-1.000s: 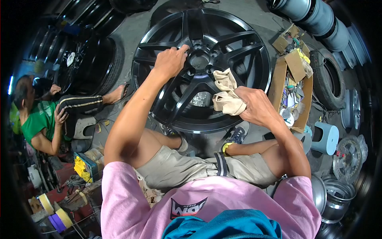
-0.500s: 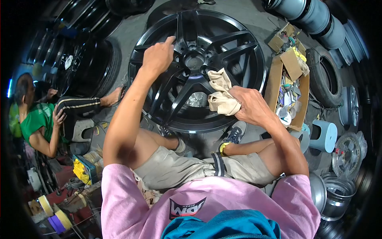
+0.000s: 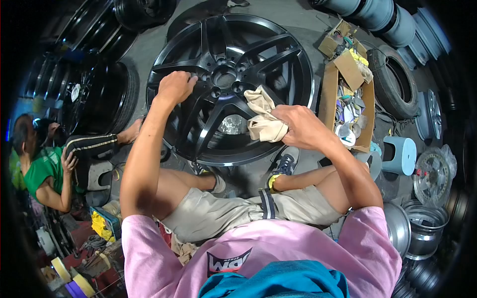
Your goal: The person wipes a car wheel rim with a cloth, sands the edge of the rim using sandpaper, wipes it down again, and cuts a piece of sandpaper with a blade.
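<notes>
Grey workshop floor [image 3: 285, 16] surrounds the black multi-spoke alloy wheel [image 3: 227, 95], which sits with its face toward the person, just beyond the shoes [image 3: 285, 165]; an open cardboard box [image 3: 328, 94] stands past its right edge. The left hand [image 3: 176, 88] is at the wheel's left side, fingers curled; whether they pinch anything, I cannot tell. The right hand [image 3: 302, 125] pinches a bunched beige cloth [image 3: 267, 129] by the wheel's near right edge. Wiping and checking the wheel's face seems the step in hand; the next move calls for the cloth pressed flat against it.
</notes>
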The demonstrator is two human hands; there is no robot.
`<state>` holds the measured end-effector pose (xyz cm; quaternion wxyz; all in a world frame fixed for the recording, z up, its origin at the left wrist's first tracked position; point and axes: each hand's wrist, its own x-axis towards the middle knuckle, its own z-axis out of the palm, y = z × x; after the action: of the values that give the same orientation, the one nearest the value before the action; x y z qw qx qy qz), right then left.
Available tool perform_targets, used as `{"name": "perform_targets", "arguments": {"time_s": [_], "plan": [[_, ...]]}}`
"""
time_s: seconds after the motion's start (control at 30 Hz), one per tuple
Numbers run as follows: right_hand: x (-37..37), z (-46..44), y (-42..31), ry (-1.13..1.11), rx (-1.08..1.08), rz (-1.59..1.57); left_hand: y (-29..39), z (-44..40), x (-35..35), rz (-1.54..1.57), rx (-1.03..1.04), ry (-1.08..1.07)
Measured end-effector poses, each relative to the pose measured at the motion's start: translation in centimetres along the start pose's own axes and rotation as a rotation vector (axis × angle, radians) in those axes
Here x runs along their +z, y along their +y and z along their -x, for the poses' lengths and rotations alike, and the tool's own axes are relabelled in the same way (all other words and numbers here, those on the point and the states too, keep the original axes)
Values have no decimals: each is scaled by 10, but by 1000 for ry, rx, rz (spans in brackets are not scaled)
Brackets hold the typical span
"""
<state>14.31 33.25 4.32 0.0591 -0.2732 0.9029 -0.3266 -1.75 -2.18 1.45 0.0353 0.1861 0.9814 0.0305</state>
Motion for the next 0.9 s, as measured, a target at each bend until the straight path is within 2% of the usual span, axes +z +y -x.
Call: {"name": "perform_targets", "arguments": {"time_s": [0.07, 0.13, 0.23, 0.3, 0.37, 0.4, 0.57, 0.7, 0.77, 0.8, 0.83, 0.9], "plan": [[-14, 4, 1, -49, 15, -21, -10, -5, 6, -19, -42, -7], [-30, 12, 7, -75, 82, -284, -15, -4, 5, -32, -98, 4], [-57, 23, 17, 36, 344, -244, -13, 0, -6, -42, -97, -46], [-69, 31, 38, 255, 331, -4, -9, 2, -14, -34, -113, -41], [-78, 35, 55, 384, 448, 275, -8, 5, -21, 23, -84, -42], [-81, 38, 62, 420, 466, 271, -10, 6, -22, 57, -43, -33], [-82, 45, 71, 352, 455, 176, -5, 10, -28, 88, -73, -61], [-72, 41, 60, 206, 406, 81, -13, 19, -30, 127, -58, -66], [-64, 39, 57, 120, 403, 62, -29, 23, -26, 175, -52, 2], [-60, 39, 55, 177, 286, 241, -33, 25, -32, 176, -118, -33], [-61, 38, 52, 171, 272, 238, -38, 31, -38, 185, -125, -37], [-65, 35, 39, 14, 459, 173, -52, 41, -47, 204, -159, -5]]}}
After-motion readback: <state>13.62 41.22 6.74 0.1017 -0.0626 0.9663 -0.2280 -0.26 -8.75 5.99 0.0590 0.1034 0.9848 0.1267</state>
